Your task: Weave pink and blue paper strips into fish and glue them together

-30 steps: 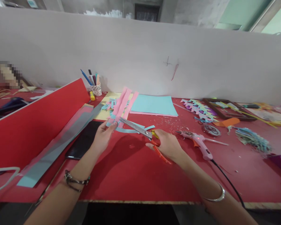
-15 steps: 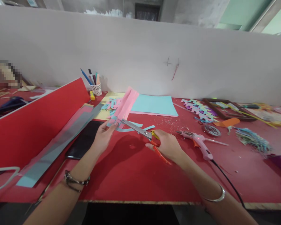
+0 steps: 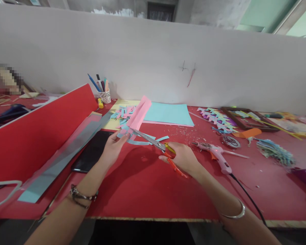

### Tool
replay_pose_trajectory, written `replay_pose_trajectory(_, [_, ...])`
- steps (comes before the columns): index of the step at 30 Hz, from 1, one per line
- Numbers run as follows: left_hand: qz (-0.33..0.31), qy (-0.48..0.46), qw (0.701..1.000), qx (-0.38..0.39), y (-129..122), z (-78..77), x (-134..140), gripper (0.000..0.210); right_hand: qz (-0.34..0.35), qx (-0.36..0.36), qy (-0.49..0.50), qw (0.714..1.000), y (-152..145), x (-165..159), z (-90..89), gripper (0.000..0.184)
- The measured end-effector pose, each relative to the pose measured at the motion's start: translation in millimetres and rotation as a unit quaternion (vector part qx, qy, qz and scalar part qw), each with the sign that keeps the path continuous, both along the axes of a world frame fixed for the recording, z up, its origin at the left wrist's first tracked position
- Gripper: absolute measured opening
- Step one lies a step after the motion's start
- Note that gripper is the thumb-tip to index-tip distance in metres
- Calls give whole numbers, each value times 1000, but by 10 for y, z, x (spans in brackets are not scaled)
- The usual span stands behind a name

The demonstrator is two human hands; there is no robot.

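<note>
The left hand (image 3: 114,147) is narrow: its thumb and fingers pinch the lower end of the pink paper (image 3: 140,114). This paper stands tilted above the table (image 3: 142,195), and its upper end leans away from the person, to the right. The right hand (image 3: 184,156) is closed around the handles of the scissors (image 3: 151,139). The blades point to the left, and their tips are at the lower part of the paper, just beside the left fingertips; I cannot tell if the paper is between them. Near the blades there are blue strips (image 3: 138,143). Behind the left hand, small cut pieces (image 3: 119,114) lie on a yellow sheet (image 3: 121,102). The phone (image 3: 91,154) is beside the left wrist, and the glue gun (image 3: 219,156) lies to the right of the right hand.
</note>
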State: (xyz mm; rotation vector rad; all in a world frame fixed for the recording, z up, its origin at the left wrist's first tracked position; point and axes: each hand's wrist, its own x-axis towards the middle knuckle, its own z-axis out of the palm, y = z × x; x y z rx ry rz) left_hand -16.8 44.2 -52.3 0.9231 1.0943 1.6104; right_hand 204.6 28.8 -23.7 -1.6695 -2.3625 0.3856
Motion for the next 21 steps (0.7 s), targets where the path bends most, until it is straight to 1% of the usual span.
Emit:
replay_pose_trajectory(9, [-4,24,1000,4,10,-5,-6,26,5,10,7,1000,8,4,7,29])
replay_pose_trajectory(13, [1,41,999,6,12,-8,-8,28,1,13,2,1000,10,10,14,34])
replay_pose_trajectory(16, [8,43,999,1,11,-3,-9,30,6,6,10,1000,3,11,17,36])
replay_pose_trajectory(21, [5,21,1000,-7,17,-1,-8,32,0,-17,22,1000,-17,0,38,37])
